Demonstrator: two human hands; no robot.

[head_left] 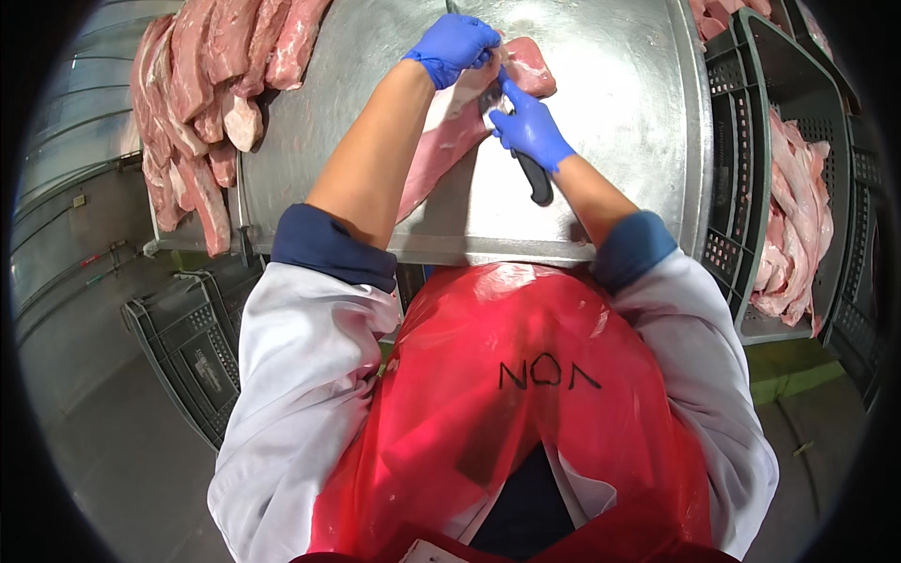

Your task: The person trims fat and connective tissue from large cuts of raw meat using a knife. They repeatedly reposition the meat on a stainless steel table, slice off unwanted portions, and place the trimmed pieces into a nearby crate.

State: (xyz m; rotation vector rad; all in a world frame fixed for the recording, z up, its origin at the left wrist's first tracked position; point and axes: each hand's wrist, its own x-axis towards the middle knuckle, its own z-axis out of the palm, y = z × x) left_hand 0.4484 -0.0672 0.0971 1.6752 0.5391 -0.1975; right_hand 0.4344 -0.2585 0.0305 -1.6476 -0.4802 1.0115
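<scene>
A long pink piece of meat (pixel 446 150), which looks like a pork loin, lies slantwise on the metal table in front of me. Its thick far end (pixel 531 68) shows beyond my right fingers. My left hand (pixel 452 47), in a blue glove, is closed at the meat's upper part and pinches a pale edge of it. In my right hand (pixel 531 129), also blue-gloved, is a knife whose black handle (pixel 537 180) sticks out below the palm. The blade is mostly hidden between the hand and the meat.
Many long meat strips (pixel 211 66) are heaped at the table's left edge. On the right stands a dark perforated crate (pixel 751 178) holding pale trimmings (pixel 793 220). Another dark crate (pixel 192 352) sits low at left. The metal table (pixel 619 122) has a raised rim.
</scene>
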